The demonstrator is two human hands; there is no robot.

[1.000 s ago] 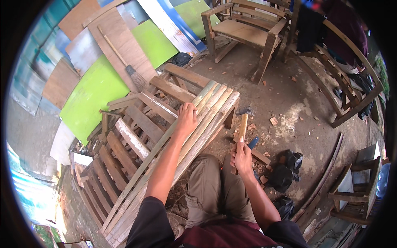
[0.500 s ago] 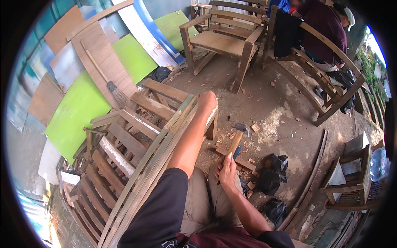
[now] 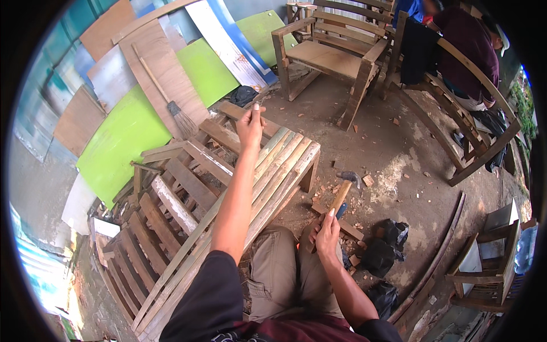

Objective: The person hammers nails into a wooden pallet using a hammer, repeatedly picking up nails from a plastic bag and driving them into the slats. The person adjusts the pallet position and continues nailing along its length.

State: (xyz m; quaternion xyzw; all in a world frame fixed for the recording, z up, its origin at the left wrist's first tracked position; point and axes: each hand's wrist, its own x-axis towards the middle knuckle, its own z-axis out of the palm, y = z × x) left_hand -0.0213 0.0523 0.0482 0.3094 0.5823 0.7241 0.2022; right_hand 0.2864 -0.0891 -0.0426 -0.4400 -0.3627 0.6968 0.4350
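My left hand (image 3: 250, 127) is raised over the far end of several narrow wooden strips (image 3: 272, 178), beside the slatted bench frame they lie along. Its fingers are curled in and the thumb points up; whatever they may grip is too small to make out. In front of my right knee, my right hand (image 3: 326, 233) is wrapped round the wooden handle of a claw hammer (image 3: 341, 195), head pointing away from me. A blue-handled tool (image 3: 342, 210) shows just beside that hand; whether the hand also holds it I cannot tell.
Wood offcuts (image 3: 348, 229) and chips litter the dirt floor near black plastic bags (image 3: 380, 256). A wooden armchair (image 3: 330, 57) stands ahead, and a person (image 3: 464, 54) works by another frame. A broom (image 3: 176, 117) leans on boards at the left. A long dark strip (image 3: 436, 262) lies right.
My left hand has come off the far end of the strips and moved left and up. My right hand still grips the hammer. The whole view has shifted slightly.
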